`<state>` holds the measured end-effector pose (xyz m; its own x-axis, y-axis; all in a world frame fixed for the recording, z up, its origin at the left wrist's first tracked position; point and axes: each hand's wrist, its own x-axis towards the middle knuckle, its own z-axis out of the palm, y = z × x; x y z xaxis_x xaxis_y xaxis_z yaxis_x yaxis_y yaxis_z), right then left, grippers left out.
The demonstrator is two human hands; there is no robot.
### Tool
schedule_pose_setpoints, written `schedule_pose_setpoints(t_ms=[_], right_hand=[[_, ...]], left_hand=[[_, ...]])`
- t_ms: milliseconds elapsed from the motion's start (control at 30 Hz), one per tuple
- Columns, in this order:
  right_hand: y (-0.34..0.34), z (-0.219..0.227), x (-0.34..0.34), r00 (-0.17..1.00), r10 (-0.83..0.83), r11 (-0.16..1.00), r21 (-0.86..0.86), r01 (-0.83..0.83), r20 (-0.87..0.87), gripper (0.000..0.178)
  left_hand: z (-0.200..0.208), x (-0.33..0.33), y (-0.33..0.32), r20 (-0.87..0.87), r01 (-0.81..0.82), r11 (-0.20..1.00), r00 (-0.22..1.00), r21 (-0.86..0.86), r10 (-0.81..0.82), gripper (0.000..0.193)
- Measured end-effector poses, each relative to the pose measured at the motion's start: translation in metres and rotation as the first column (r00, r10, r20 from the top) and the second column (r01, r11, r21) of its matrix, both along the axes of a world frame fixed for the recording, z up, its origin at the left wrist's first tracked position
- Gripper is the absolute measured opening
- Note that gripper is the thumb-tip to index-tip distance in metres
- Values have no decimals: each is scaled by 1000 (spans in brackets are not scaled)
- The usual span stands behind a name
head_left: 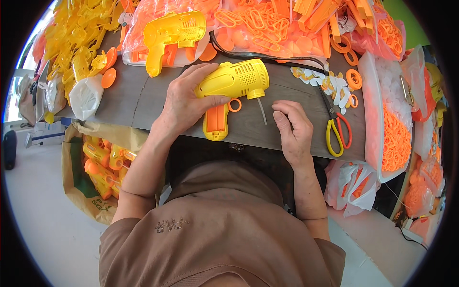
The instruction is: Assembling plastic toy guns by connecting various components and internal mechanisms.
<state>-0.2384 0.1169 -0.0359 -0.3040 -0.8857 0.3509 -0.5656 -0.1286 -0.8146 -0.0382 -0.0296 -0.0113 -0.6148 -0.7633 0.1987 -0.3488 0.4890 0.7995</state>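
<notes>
My left hand is wrapped round a yellow plastic toy gun body, its thumb across the near side. The barrel has a vented, perforated end pointing right, and the handle holds an orange insert. An orange ring shows below the barrel, by the handle. From a short spout under the barrel hangs a thin clear tube. Just right of that tube, my right hand is closed with its fingers curled and the thumb against them; whatever it may hold is hidden.
Beyond lies a yellow half shell, before bags of orange parts. Scissors with yellow and red handles rest near the right edge. A white tub holds orange links. Bottom left, a paper bag contains several yellow toy bodies.
</notes>
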Motion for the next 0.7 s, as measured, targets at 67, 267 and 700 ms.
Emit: schedule_pose_setpoints(t_ms=[67,267,700], right_hand=[[-1,1,1,1000,2,1000,1,-2,2,12],[-4,0,1,1000,11,1000,6,-11,8,13],[-41,11,14,689,-128,942,305,-140,713,51]], left_hand=[[-1,0,0,14,0,1000,1000,-17,0,62],[-1,-1,1,59,1,994,998,-106,6,63],[-6,0,5,28,64,980,998,-190,-60,61]])
